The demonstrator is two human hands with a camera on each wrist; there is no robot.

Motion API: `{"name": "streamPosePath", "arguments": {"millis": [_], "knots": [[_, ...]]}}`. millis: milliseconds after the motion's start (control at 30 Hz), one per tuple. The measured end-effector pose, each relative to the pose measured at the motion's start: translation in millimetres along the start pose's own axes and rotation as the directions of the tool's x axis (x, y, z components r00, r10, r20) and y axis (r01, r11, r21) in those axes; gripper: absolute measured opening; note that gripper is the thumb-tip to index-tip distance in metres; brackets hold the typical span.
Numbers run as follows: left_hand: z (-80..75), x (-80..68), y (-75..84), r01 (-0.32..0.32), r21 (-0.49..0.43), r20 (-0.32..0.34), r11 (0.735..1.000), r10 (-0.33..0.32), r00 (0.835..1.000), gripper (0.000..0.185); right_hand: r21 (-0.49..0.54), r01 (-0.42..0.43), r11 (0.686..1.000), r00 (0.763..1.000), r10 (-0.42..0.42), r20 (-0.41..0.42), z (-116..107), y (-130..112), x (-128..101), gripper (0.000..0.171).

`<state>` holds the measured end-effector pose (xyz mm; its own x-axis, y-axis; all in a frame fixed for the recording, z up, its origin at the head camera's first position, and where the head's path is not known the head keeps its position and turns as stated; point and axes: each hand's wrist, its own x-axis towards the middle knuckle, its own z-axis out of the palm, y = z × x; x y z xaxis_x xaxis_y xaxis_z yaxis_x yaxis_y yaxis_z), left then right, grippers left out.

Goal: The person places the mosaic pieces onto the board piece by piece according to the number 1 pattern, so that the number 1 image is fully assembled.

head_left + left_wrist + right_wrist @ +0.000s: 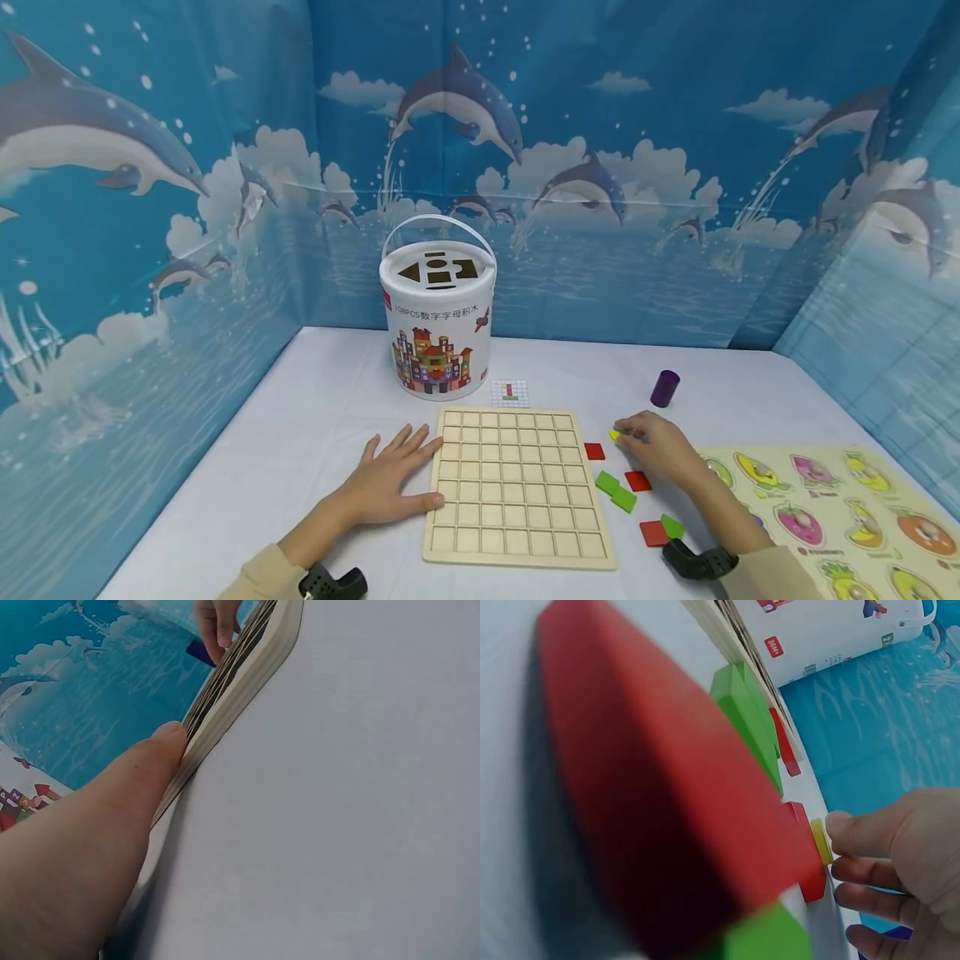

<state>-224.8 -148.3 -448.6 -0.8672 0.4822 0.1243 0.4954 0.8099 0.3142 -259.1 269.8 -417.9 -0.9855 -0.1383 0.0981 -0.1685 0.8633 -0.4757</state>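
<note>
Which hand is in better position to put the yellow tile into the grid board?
Probably right: the right hand already pinches the yellow tile, while the left hand lies flat beside the grid board.

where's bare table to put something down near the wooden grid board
Free: the white tabletop left of the left hand, and behind the wooden grid board beside the white bucket. Crowded: right of the board, with red and green square tiles, right hand, fruit puzzle.

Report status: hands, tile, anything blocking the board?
Left hand flat, steadying grid board. Right hand pinching yellow tile. Board cells bare, nothing in the way.
</note>
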Motion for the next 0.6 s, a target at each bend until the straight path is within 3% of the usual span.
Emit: {"name": "streamPosePath", "arguments": {"millis": [300, 600], "knots": [[-0.2, 1.3, -0.8, 0.012, 0.032, 0.038, 0.999, -0.014, 0.999, 0.083, 0.017, -0.015, 1.0, 0.999, 0.015, -0.031, 4.9, 2.3, 1.8, 0.018], [-0.7, 0.0, 0.9, -0.001, 0.024, 0.036, 1.0, 0.0, 0.999, 0.082, 0.044, -0.053, 0.998, 0.997, 0.055, -0.045, 8.0, -1.4, -1.1, 0.019]]}}
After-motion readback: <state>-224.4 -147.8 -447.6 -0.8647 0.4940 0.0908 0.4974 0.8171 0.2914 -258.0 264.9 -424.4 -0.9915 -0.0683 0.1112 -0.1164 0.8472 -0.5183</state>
